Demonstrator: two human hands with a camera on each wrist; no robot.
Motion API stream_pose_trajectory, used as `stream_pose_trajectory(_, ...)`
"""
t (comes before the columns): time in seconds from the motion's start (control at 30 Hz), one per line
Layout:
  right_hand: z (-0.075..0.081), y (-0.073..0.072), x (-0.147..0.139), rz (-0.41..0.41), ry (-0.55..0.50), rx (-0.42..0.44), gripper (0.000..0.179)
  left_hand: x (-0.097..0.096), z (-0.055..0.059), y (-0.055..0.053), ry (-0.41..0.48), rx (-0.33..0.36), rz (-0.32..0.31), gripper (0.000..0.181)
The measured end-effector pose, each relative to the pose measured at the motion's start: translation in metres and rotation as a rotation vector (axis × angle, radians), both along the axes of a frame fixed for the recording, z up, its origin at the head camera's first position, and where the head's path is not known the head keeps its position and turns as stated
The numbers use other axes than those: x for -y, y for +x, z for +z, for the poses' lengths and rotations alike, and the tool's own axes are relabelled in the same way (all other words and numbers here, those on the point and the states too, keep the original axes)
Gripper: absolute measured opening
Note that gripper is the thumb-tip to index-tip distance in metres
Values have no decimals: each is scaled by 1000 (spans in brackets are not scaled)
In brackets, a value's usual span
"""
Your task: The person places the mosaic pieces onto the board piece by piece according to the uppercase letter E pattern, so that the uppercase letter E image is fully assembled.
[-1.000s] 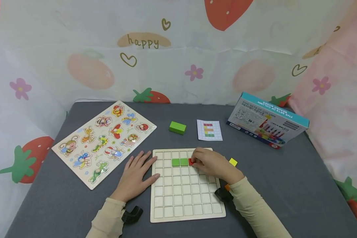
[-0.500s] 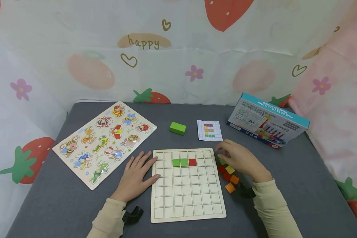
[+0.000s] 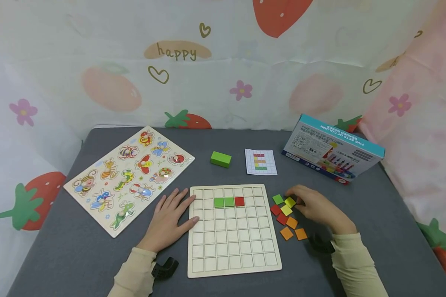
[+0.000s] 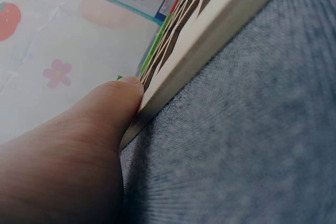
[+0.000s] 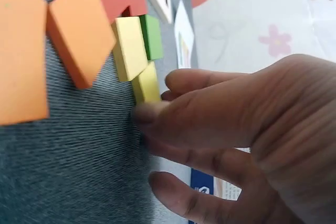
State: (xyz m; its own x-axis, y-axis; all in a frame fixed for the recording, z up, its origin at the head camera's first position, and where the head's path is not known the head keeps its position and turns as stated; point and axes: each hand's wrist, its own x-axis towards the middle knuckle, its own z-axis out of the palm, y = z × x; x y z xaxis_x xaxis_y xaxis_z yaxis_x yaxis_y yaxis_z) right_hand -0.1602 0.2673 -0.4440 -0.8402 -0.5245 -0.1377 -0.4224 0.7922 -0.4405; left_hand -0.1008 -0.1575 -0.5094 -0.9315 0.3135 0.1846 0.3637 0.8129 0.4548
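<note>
A pale wooden grid board (image 3: pixel 230 239) lies on the table, with two green square tiles (image 3: pixel 224 202) and one red tile (image 3: pixel 239 201) in a row near its top. My left hand (image 3: pixel 167 222) lies flat with spread fingers; its thumb (image 4: pixel 121 95) touches the board's left edge. Right of the board, my right hand (image 3: pixel 317 208) reaches over a yellow tile (image 5: pixel 146 85), thumb and index finger at its sides. That tile lies on the cloth beside another yellow tile (image 5: pixel 129 48); a firm pinch is not visible.
Loose red (image 3: pixel 281 218), orange (image 3: pixel 301 234) and green tiles (image 3: pixel 278 199) lie right of the board. Behind it are a green block (image 3: pixel 221 159) and a pattern card (image 3: pixel 261 162). An insect puzzle board (image 3: pixel 130 177) lies left; a printed box (image 3: pixel 334 148) stands back right.
My right hand has let go of the red tile on the board and moved right to the loose tiles, uncovering most of them. My left hand has stayed in place.
</note>
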Motion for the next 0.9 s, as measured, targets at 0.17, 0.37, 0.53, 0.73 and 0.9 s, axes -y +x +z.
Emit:
stream_pose_trajectory(0.17,-3,1,0,-14,17,-17,31,0,-1,0,-2,1,0,67)
stream_pose_trajectory(0.37,-2,1,-2,-70,70,8,26,0,-1,0,6,-3,-3,67)
stream_pose_trajectory(0.53,-4,1,-4,-77,81,-1,26,0,0,0,5,-5,-3,67)
stream_pose_trajectory(0.73,-3,0,-2,-68,88,-25,24,1,-2,0,2,-6,-2,67)
stream_pose_trajectory(0.9,4,0,6,-63,82,-28,25,1,-2,-1,3,-12,-4,67)
